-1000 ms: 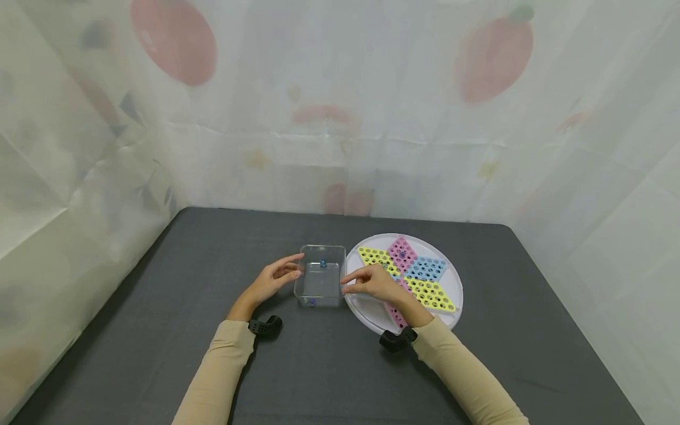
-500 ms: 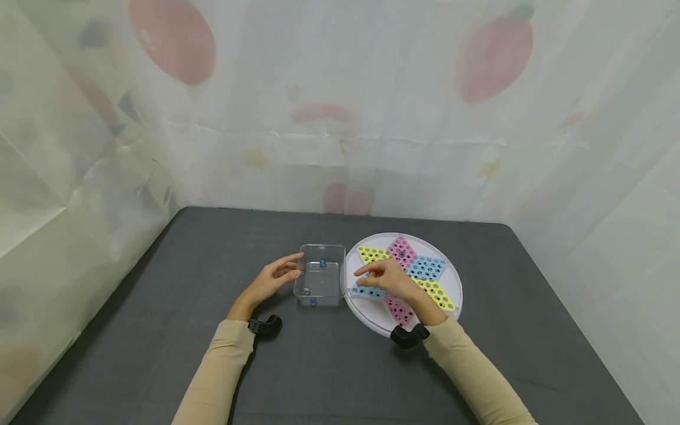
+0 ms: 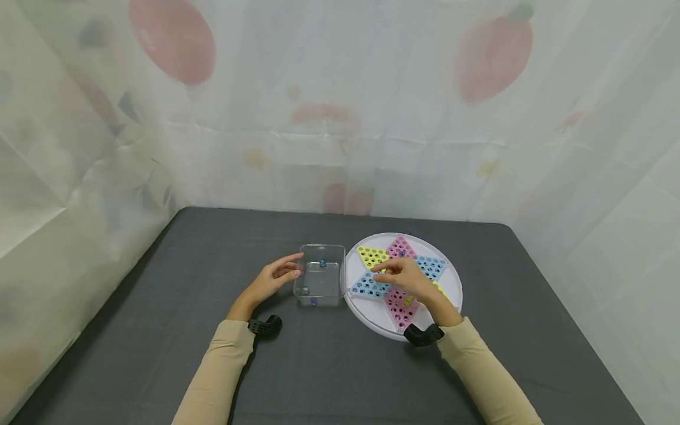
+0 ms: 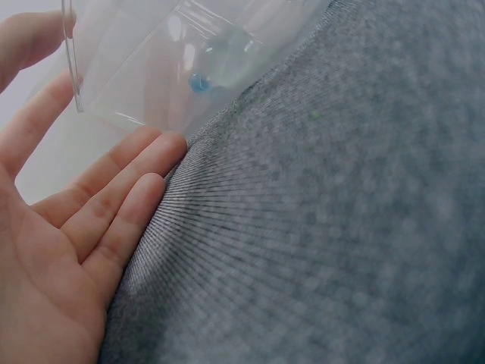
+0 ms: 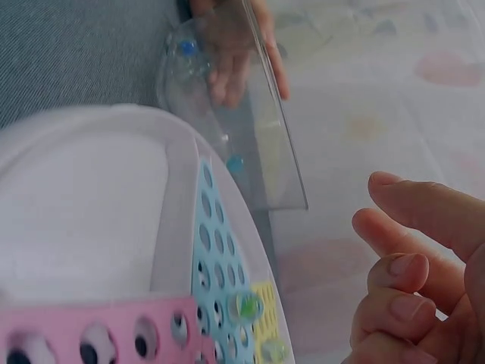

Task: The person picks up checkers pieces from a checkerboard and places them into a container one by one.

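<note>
Left hand (image 3: 273,278) relaxed, straight fingers touching left wall of clear rectangular plastic box (image 3: 320,282). Right hand (image 3: 406,275) loosely curled, holding nothing, hovering over round white marble board (image 3: 451,283) just right of box.

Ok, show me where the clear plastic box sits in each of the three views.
Head: the clear plastic box sits at centre, between both hands.
Left wrist: top left, against the left hand's fingers.
Right wrist: top centre, beyond the round board.
Shared landmark: the blue marble inside the box.
</note>
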